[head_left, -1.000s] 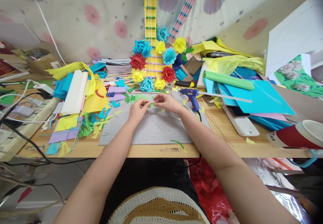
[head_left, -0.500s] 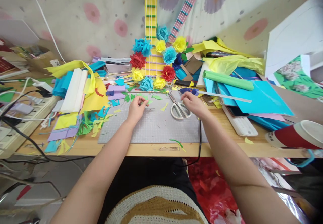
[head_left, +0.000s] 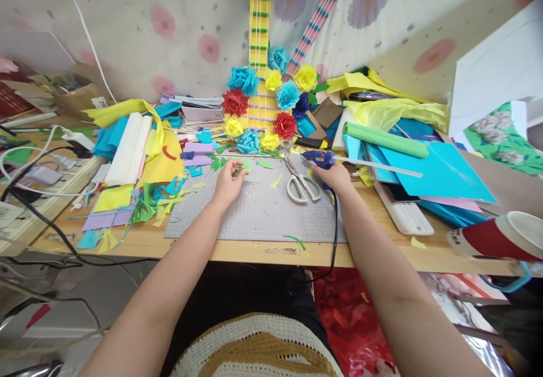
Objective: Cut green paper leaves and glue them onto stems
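Over the grey cutting mat (head_left: 254, 218), my left hand (head_left: 229, 184) pinches a small green paper leaf (head_left: 245, 166) between thumb and fingertips. My right hand (head_left: 337, 177) is closed around the blue hot glue gun (head_left: 319, 158), which lies at the mat's right edge. A long white glue stick (head_left: 382, 165) sticks out of its rear, and its black cord (head_left: 336, 218) hangs down past the table edge. White-handled scissors (head_left: 299, 187) lie slightly open just left of my right hand. Loose green leaves (head_left: 265, 164) rest beyond my left hand.
A yellow paper guitar (head_left: 258, 43) covered with paper flowers leans at the back, beside a pink one (head_left: 311, 29). Coloured paper scraps (head_left: 146, 204) and a power strip (head_left: 63, 196) lie left. Blue sheets (head_left: 441, 167) and a red-and-white cup (head_left: 492, 234) stand right.
My right hand has moved slightly right and closed on the glue gun. My left hand has stayed nearly in place with the leaf. The view has shifted a little.
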The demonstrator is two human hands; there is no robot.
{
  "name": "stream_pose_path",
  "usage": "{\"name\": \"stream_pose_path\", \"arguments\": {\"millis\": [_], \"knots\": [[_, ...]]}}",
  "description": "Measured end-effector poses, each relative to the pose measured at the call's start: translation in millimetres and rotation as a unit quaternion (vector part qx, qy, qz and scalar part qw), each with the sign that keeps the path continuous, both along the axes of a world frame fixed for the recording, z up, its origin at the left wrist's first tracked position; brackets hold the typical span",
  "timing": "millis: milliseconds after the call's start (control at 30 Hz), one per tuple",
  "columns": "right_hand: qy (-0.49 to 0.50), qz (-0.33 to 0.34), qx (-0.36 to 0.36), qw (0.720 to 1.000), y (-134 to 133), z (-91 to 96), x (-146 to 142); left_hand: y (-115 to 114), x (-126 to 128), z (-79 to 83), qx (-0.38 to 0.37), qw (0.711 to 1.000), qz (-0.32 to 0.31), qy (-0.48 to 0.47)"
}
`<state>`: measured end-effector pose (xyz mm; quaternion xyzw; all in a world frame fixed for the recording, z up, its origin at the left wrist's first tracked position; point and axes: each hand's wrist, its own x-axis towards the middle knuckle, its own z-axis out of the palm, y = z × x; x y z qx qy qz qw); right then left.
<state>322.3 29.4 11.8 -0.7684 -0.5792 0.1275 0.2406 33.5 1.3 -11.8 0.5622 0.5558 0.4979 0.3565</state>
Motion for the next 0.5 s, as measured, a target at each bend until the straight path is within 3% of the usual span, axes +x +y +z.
{"name": "stream_pose_path", "arguments": {"millis": [100,167,233,300,400,500], "knots": [[0.056,-0.069,0.012,0.996,-1,2.2,-5,-1,2,1.7,-0.020,0.999,-0.012,-0.027],[0.135,-0.064,0.046,0.988,-5,7.3,-10,-1,4,2.9,-0.035,0.999,-0.011,-0.041],[0.220,-0.015,0.070,0.973,-12,15.5,-17,-2,5,4.3,-0.046,0.998,-0.004,-0.044],[0.263,0.078,0.070,0.959,-19,25.7,-29,-2,7,6.2,-0.052,0.998,0.005,-0.040],[0.234,0.229,0.013,0.945,-29,38.2,-54,-4,7,9.6,-0.060,0.998,0.017,-0.033],[0.180,0.259,0.006,0.949,-33,38.6,-76,-5,7,12.4,-0.071,0.997,0.032,-0.027]]}}
